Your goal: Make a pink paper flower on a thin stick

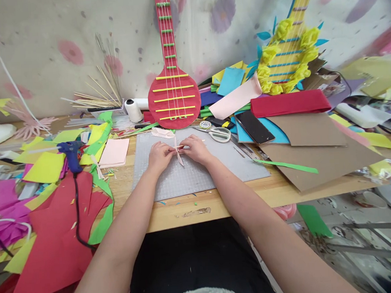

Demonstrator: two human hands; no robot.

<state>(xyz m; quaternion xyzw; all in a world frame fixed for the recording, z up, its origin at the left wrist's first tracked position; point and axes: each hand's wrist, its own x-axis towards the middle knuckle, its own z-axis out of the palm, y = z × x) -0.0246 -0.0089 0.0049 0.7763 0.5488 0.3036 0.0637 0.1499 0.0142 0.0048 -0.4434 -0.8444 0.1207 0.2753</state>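
Note:
Over the grey cutting mat [180, 178], my left hand [161, 157] and my right hand [195, 149] meet with fingertips pinched together. Between them is a small, pale pink folded paper piece [180, 159], with a pointed end hanging down and a whitish strip rising above. A thin light stick seems to pass through my right hand; its tip shows beyond the knuckles. Fingers hide much of the held piece. Just behind the hands lies another folded pink paper piece [162, 132]. Scissors with pale handles [221, 134] rest right of my right hand.
A red paper banjo-like instrument [174, 99] stands behind the mat. A yellow one [284, 57] leans farther right. At left lie a blue glue gun [72, 156], pink paper squares [114, 152] and red sheets [60, 216]. A phone [254, 127] and brown cardboard [315, 161] lie right.

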